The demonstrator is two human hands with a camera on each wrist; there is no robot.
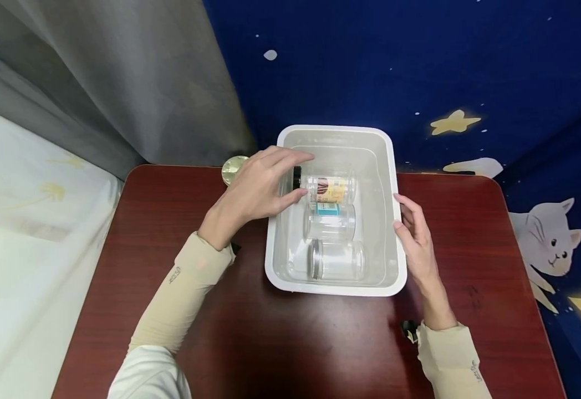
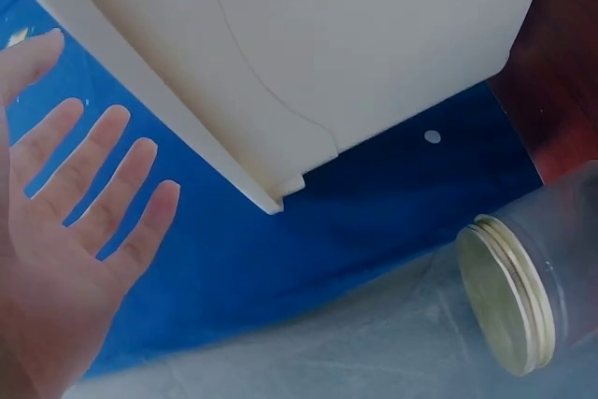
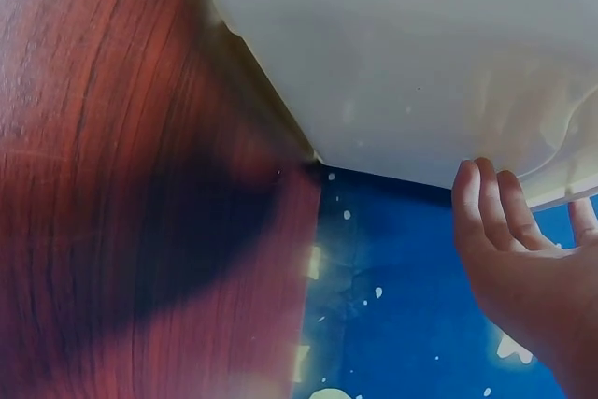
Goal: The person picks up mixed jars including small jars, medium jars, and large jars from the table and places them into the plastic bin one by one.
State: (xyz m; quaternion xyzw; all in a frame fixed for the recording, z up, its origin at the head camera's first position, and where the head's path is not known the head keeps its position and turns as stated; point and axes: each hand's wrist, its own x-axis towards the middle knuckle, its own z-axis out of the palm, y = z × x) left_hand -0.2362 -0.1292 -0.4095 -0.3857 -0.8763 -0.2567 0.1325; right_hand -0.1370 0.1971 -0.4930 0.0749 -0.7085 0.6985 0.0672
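A white plastic basin (image 1: 337, 290) stands on the table with several clear jars lying in it. My left hand (image 1: 263, 185) reaches over its left rim, fingers spread around a black-lidded jar (image 1: 331, 189) with a printed label; in the left wrist view the hand (image 2: 79, 221) holds nothing. Below that jar lies one with a blue label (image 1: 328, 223), then a jar with a silvery lid (image 1: 337, 260). On the basin's right side, my right hand (image 1: 417, 238) touches the rim with thumb and forefinger. Its other fingers (image 3: 512, 207) lie along the outer wall in the right wrist view.
Another jar, its gold-coloured lid (image 2: 509, 296) facing the left wrist camera, lies left of the basin, partly hidden by my left hand in the head view. The dark red table (image 1: 290, 343) ends at a blue curtain (image 1: 350, 66) and a grey one (image 1: 146, 72).
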